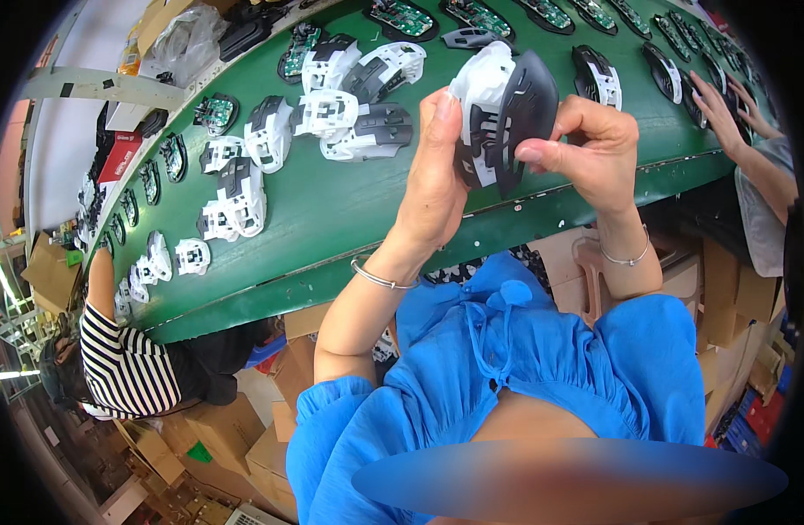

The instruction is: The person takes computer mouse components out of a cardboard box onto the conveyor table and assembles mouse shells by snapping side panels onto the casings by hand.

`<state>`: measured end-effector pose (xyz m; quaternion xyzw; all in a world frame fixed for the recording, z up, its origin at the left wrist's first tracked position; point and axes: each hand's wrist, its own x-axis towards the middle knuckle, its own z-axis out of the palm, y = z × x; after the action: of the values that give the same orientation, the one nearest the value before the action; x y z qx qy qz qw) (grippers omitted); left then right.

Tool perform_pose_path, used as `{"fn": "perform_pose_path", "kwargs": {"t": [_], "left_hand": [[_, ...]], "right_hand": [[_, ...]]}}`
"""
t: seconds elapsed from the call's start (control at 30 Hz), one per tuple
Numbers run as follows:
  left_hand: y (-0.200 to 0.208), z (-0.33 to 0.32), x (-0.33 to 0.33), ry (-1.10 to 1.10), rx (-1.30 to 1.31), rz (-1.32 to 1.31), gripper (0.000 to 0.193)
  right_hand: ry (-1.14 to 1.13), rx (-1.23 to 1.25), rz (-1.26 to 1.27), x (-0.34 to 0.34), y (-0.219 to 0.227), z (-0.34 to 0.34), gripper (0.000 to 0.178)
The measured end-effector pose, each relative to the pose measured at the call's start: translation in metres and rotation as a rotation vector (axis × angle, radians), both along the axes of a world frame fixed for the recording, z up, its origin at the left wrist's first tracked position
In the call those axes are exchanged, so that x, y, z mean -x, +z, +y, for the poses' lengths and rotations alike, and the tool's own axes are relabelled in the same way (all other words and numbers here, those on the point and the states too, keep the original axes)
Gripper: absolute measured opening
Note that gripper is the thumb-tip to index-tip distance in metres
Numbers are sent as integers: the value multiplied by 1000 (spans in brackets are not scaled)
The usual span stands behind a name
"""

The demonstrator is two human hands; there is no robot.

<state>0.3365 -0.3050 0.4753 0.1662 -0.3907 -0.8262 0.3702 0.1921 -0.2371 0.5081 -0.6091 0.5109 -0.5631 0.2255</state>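
Note:
Raised above the green bench, a computer mouse shell shows two parts side by side. One is a white and black mouse top shell (484,77), and the other a dark mouse cover (531,105). My left hand (432,171) is closed round the white part, its thumb along the edge. On the dark cover's right side my right hand (599,153) pinches with thumb and curled fingers. The two parts stand close together; whether they are joined I cannot tell. Behind them lies a small grey shell piece (472,38).
White and dark mouse shells (327,114) lie in a loose cluster on the green bench (314,210). Bottom halves with green circuit boards (402,17) line the far side. A co-worker's hands (721,114) reach in at right; a striped sleeve (100,324) at left. Cardboard boxes (222,429) stand below.

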Motion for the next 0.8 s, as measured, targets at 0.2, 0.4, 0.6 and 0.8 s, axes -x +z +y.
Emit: {"fn": "perform_pose_path", "kwargs": {"t": [0.2, 0.4, 0.6, 0.8], "left_hand": [[-8, 8, 2, 168, 196, -51, 49], [-24, 9, -8, 123, 190, -85, 41], [-27, 6, -32, 101, 402, -156, 64], [-35, 4, -38, 310, 817, -321, 72]], "right_hand": [[-24, -247, -154, -8, 0, -6, 26], [65, -313, -192, -18, -11, -8, 25], [349, -344, -355, 4, -9, -4, 35], [214, -453, -488, -12, 5, 8, 17]]}}
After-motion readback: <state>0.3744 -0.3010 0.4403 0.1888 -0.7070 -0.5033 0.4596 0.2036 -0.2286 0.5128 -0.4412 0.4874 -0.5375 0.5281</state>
